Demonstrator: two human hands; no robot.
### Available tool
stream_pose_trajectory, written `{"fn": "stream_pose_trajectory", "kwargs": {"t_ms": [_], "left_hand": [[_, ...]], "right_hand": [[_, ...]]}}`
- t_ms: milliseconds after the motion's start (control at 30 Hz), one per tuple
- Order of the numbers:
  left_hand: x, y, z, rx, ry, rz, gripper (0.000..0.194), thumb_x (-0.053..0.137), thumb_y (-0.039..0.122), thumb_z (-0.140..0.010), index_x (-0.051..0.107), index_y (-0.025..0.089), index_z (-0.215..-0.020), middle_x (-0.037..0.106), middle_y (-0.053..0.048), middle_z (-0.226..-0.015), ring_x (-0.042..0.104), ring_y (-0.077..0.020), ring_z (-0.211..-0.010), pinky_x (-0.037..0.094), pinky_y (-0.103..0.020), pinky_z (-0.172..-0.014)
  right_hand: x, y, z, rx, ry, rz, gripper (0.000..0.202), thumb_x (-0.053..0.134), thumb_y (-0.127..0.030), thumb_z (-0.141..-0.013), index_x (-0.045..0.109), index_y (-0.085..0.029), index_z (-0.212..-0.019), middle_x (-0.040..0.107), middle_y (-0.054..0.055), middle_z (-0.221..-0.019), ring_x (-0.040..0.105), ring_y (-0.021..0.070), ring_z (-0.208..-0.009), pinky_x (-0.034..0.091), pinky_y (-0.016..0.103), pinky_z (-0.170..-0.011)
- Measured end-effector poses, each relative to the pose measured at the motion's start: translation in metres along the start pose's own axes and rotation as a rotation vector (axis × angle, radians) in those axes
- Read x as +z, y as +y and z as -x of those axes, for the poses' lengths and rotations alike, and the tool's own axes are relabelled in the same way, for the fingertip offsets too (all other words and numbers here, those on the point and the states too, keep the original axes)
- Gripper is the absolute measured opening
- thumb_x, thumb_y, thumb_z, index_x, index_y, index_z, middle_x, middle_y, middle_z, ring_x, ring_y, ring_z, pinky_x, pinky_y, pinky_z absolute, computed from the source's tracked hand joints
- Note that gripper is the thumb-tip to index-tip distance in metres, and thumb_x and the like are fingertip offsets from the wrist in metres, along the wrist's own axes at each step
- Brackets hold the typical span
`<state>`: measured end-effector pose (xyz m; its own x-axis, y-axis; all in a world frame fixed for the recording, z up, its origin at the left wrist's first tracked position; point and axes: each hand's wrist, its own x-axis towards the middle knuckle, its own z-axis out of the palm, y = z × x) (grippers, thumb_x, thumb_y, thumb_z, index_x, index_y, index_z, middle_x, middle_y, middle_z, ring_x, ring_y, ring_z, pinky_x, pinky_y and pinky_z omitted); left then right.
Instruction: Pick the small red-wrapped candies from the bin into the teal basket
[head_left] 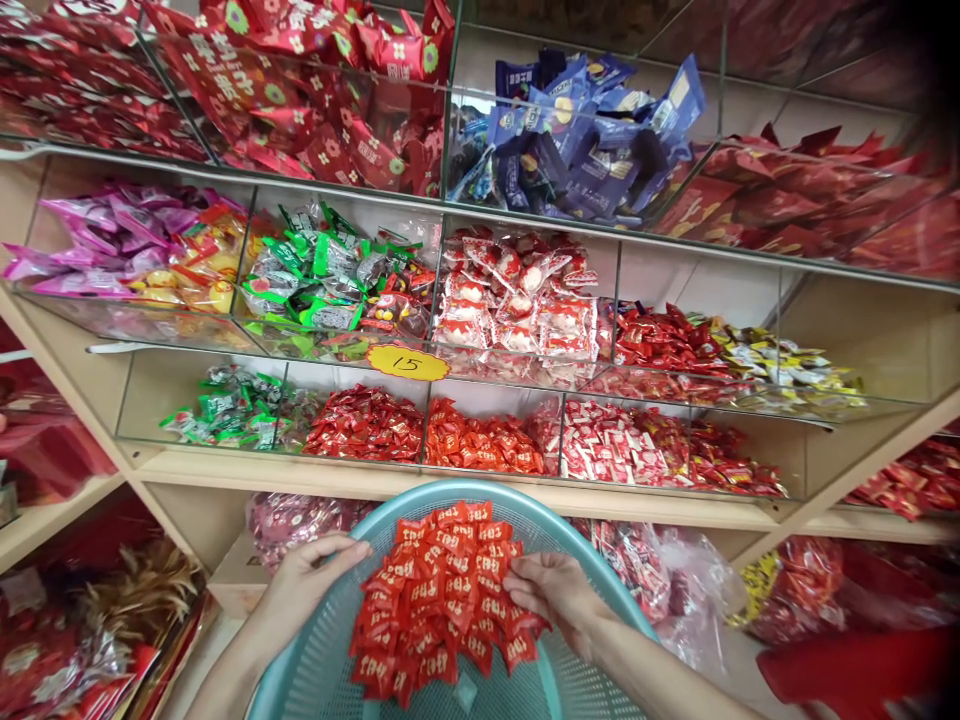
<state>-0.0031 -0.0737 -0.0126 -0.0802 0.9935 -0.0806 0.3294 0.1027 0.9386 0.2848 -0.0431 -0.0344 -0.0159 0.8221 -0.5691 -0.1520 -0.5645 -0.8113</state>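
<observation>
A teal plastic basket [291, 660] with mesh sides is in front of me, below the shelves. Many small red-wrapped candies [446, 600] with pale lettering lie heaped in it. At the basket's left rim, my left hand [319, 570] is closed, its thumb along the inner side and the other fingers partly hidden outside. My right hand [555, 595] reaches over the right side into the basket. Its fingers are bent and pinched together at the heap's right edge, on a red-wrapped candy. The fingertips partly cover what they hold.
Clear-walled shelf bins hold wrapped sweets: blue packets [592, 140], green packets [322, 270], red-and-white packets [517, 300] and red candies [480, 440]. A yellow price tag [407, 362] reads 15. The basket's far rim is close to the wooden shelf edge [247, 475]. Bagged sweets [637, 570] lie below.
</observation>
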Motion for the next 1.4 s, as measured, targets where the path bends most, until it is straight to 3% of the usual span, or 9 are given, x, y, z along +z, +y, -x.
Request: {"fn": "stream_pose_trajectory", "kwargs": {"t_ms": [167, 333, 400, 567, 667, 767, 867, 1233, 1400], "left_hand": [[0.000, 0.002, 0.000, -0.029, 0.023, 0.037, 0.028, 0.059, 0.044, -0.062, 0.069, 0.019, -0.071, 0.066, -0.001, -0.078, 0.057, -0.0184, -0.078, 0.043, -0.021, -0.070], [0.001, 0.004, 0.001, -0.040, 0.027, 0.056, 0.029, 0.060, 0.044, -0.061, 0.068, 0.018, -0.070, 0.065, -0.001, -0.077, 0.056, -0.0187, -0.078, 0.043, -0.022, -0.070], [0.001, 0.004, 0.001, -0.031, 0.026, 0.052, 0.028, 0.060, 0.044, -0.062, 0.068, 0.019, -0.071, 0.065, 0.000, -0.077, 0.056, -0.0186, -0.078, 0.043, -0.022, -0.070], [0.000, 0.000, 0.002, -0.007, 0.039, 0.005, 0.029, 0.058, 0.045, -0.063, 0.068, 0.019, -0.072, 0.066, 0.000, -0.077, 0.056, -0.0194, -0.079, 0.043, -0.023, -0.071], [-0.001, -0.003, 0.001, 0.003, 0.038, 0.010, 0.029, 0.058, 0.045, -0.064, 0.068, 0.019, -0.072, 0.066, 0.000, -0.076, 0.057, -0.0190, -0.077, 0.043, -0.022, -0.068], [-0.001, -0.006, 0.000, 0.016, 0.023, 0.024, 0.026, 0.058, 0.043, -0.065, 0.068, 0.020, -0.071, 0.067, 0.000, -0.075, 0.057, -0.0182, -0.077, 0.043, -0.020, -0.068], [-0.001, -0.007, -0.001, 0.028, 0.015, 0.033, 0.025, 0.058, 0.042, -0.065, 0.068, 0.021, -0.071, 0.067, 0.001, -0.076, 0.057, -0.0179, -0.077, 0.043, -0.020, -0.070], [-0.001, -0.010, -0.003, 0.062, 0.005, 0.045, 0.026, 0.057, 0.042, -0.066, 0.068, 0.019, -0.071, 0.065, -0.001, -0.078, 0.056, -0.0183, -0.079, 0.042, -0.023, -0.073], [-0.001, -0.005, -0.001, 0.043, 0.004, 0.053, 0.029, 0.058, 0.044, -0.065, 0.068, 0.018, -0.072, 0.066, -0.001, -0.078, 0.057, -0.0189, -0.079, 0.043, -0.024, -0.073]], "right_hand": [[-0.009, -0.011, -0.001, -0.049, 0.007, 0.075, 0.011, 0.060, -0.019, -0.068, 0.053, -0.012, -0.063, 0.064, 0.005, -0.058, 0.060, 0.0090, -0.051, 0.049, 0.016, -0.051], [0.006, -0.048, -0.001, -0.296, -0.045, 0.206, 0.018, 0.062, -0.028, -0.064, 0.055, -0.012, -0.065, 0.059, 0.001, -0.051, 0.051, 0.0064, -0.042, 0.040, 0.015, -0.040], [0.020, -0.068, -0.003, -0.489, -0.047, 0.338, 0.019, 0.059, -0.032, -0.067, 0.055, -0.013, -0.066, 0.056, 0.000, -0.050, 0.049, 0.0073, -0.042, 0.037, 0.017, -0.040], [0.058, -0.104, -0.017, -1.234, 0.044, 1.011, 0.011, 0.050, -0.023, -0.074, 0.057, -0.016, -0.071, 0.057, 0.003, -0.074, 0.050, 0.0121, -0.069, 0.037, 0.023, -0.062], [0.073, -0.113, -0.029, -1.435, 0.093, 1.429, 0.008, 0.049, -0.020, -0.075, 0.056, -0.018, -0.074, 0.054, 0.004, -0.082, 0.046, 0.0148, -0.078, 0.033, 0.026, -0.066], [0.084, -0.116, -0.039, -1.474, 0.139, 1.680, 0.005, 0.052, -0.021, -0.074, 0.054, -0.018, -0.071, 0.052, 0.004, -0.082, 0.044, 0.0164, -0.079, 0.030, 0.027, -0.064], [0.092, -0.117, -0.045, -1.486, 0.161, 1.781, 0.005, 0.053, -0.023, -0.073, 0.054, -0.018, -0.071, 0.052, 0.004, -0.084, 0.043, 0.0174, -0.080, 0.027, 0.027, -0.063], [0.098, -0.118, -0.050, -1.525, 0.244, 1.861, 0.018, 0.042, -0.018, -0.082, 0.055, -0.016, -0.070, 0.053, 0.006, -0.082, 0.041, 0.0173, -0.079, 0.026, 0.030, -0.065], [0.102, -0.123, -0.050, -1.547, 0.340, 1.825, 0.017, 0.039, -0.015, -0.083, 0.054, -0.014, -0.075, 0.051, 0.008, -0.085, 0.040, 0.0191, -0.080, 0.026, 0.031, -0.066]]}}
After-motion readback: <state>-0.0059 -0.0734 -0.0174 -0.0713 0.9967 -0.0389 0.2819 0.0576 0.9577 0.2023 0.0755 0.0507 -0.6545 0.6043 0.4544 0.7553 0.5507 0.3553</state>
